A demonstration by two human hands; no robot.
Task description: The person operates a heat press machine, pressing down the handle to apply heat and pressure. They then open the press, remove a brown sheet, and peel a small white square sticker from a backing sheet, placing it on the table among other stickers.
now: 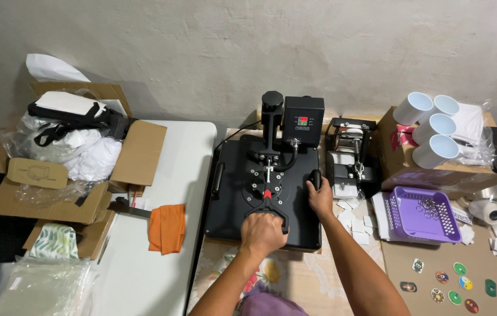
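A black heat press (237, 193) lies flat and closed on the table in front of me, its control box (303, 122) with a small lit display at the back. My left hand (262, 232) is wrapped around the press's front lever handle (285, 221). My right hand (320, 198) grips the black side handle (316, 177) on the press's right edge.
An orange cloth (166, 227) lies on the white table (172, 152) to the left, beside open cardboard boxes (137, 155) of white fabric. To the right are a mug press attachment (351, 155), white mugs (433, 130) on a box, a purple basket (421, 215) and several round stickers (453, 287).
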